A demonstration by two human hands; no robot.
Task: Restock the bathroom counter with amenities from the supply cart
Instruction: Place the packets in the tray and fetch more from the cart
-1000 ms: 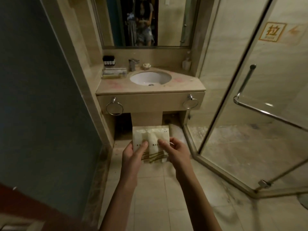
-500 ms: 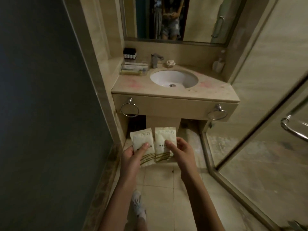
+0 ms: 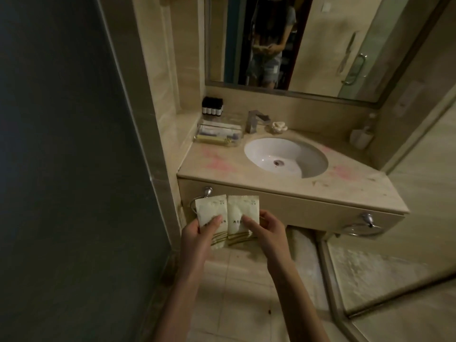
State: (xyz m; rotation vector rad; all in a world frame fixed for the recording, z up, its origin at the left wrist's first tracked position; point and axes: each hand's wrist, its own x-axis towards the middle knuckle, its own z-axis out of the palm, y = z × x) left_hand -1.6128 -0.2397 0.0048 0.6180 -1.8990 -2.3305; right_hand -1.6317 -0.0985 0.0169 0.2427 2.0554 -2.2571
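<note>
While left hand (image 3: pixel 197 236) is pinching the left sachet (image 3: pixel 212 209), thumb on its face, right hand (image 3: pixel 267 230) is pinching the right sachet (image 3: pixel 243 208) alike. Sachets are touching edge to edge, near the front left corner of the bench (image 3: pixel 357 186). Clear tray (image 3: pixel 218 134) is sitting far left, beside sink (image 3: pixel 283 154).

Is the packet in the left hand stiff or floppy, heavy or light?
Probably floppy: the packet looks thin and slightly creased. Likely light, since the left hand holds it by thumb and fingers alone. Its flat shape should not roll.
</note>
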